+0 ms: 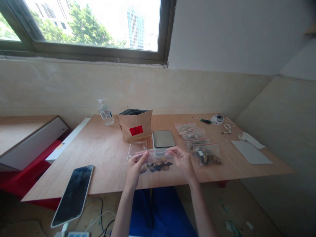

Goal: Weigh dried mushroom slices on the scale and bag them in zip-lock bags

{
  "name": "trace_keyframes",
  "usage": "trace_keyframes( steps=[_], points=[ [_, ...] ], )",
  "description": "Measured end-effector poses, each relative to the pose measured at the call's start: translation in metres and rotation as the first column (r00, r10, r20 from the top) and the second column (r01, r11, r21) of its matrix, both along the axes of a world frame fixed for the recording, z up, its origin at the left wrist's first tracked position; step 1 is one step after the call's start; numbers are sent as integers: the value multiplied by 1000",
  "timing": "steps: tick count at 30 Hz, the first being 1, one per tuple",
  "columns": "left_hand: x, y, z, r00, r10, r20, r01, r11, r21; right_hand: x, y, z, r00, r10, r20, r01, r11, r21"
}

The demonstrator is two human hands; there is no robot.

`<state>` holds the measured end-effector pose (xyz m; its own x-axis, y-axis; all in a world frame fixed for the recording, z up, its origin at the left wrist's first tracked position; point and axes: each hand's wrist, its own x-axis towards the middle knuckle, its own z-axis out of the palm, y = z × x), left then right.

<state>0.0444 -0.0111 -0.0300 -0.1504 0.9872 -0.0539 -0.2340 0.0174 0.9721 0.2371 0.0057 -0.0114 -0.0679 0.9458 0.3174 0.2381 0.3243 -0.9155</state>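
Over the desk's near edge, both hands lift a clear zip bag [156,164] holding dark and tan pieces, too small to identify. The left hand [135,169] pinches the bag's left end between thumb and fingers, while the right hand [181,161] pinches its right end at the top, fingers curled over the red-striped edge. The pieces gather low in the bag. It looks light and soft, and the thin film may be slippery, so the firmest hold is probably along the top strip, with the loose pieces supported from below.

Just behind the hands lie a flatter clear bag [137,148] and a digital scale [163,139]. Toward the far edge stand a kraft pouch [135,124] with a red label and a water bottle [105,113]. Filled zip bags [203,154] run in a row to the right, past a screwdriver [202,120] and a white roll [217,118]. A phone [72,196] lies by the near left corner.
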Motion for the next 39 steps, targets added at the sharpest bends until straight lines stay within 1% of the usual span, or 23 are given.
trace_keyframes(
  steps=[3,5,7,9,12,14,16,19,21,23,25,27,29,30,31,32,33,34,35,36,37,38,39],
  points=[
    [4,1,-1,995,54,83,-53,998,-15,-5,4,-14,963,96,-253,-134,982,-136],
    [7,3,-2,992,53,116,-52,998,-20,-10,6,-22,935,154,-320,-226,953,-203],
    [8,4,-5,991,34,131,-30,999,-26,-13,6,-26,934,202,-295,-278,930,-242],
    [8,4,-8,992,43,120,-38,999,-38,-15,4,-26,937,229,-264,-297,920,-254],
    [7,3,-9,993,63,98,-56,996,-67,-17,0,-23,914,297,-276,-366,897,-248],
    [7,1,-9,994,47,95,-39,996,-85,-18,-1,-21,895,358,-265,-420,877,-233],
    [9,0,-8,997,21,78,-14,996,-86,-17,0,-23,893,383,-236,-433,875,-218],
    [12,1,-9,999,-43,17,43,998,-39,-8,-2,-29,925,328,-193,-369,897,-244],
    [11,3,-9,996,-89,-22,89,996,-10,10,-5,-32,960,227,-165,-266,922,-280],
    [8,4,-8,993,-106,-49,106,994,-5,42,-10,-34,989,82,-127,-117,946,-302],
    [1,5,-6,993,-87,-77,86,996,-16,84,-14,-36,998,-36,-58,17,954,-300],
    [-8,6,-5,993,-38,-114,37,999,-16,129,-13,-38,981,-193,18,189,934,-303],
    [-17,8,-4,989,24,-146,-24,1000,6,165,-8,-42,955,-289,64,294,904,-311],
    [-21,10,-4,986,56,-158,-52,998,26,176,-6,-45,924,-364,116,381,883,-274],
    [-25,11,-4,982,81,-171,-74,996,47,181,-4,-49,862,-469,192,502,843,-194],
    [-28,14,-3,977,104,-187,-92,993,71,181,-4,-53,762,-587,274,625,777,-71],
    [-32,16,-1,969,128,-211,-109,989,98,176,-6,-58,626,-704,336,724,685,86],
    [-35,19,1,956,159,-245,-130,983,130,166,-9,-63,482,-798,362,775,581,248],
    [-38,22,4,935,205,-290,-161,972,168,153,-13,-68,360,-859,364,780,491,389],
    [-42,25,9,901,269,-342,-203,955,217,139,-17,-74,303,-890,342,759,442,477],
    [-45,29,15,850,351,-394,-253,926,278,125,-21,-79,292,-894,340,732,438,523],
    [-48,34,23,779,447,-440,-309,884,352,114,-25,-85,299,-880,369,704,464,537],
    [-52,40,32,693,544,-473,-354,829,433,104,-26,-91,300,-863,407,689,491,533]
  ],
)
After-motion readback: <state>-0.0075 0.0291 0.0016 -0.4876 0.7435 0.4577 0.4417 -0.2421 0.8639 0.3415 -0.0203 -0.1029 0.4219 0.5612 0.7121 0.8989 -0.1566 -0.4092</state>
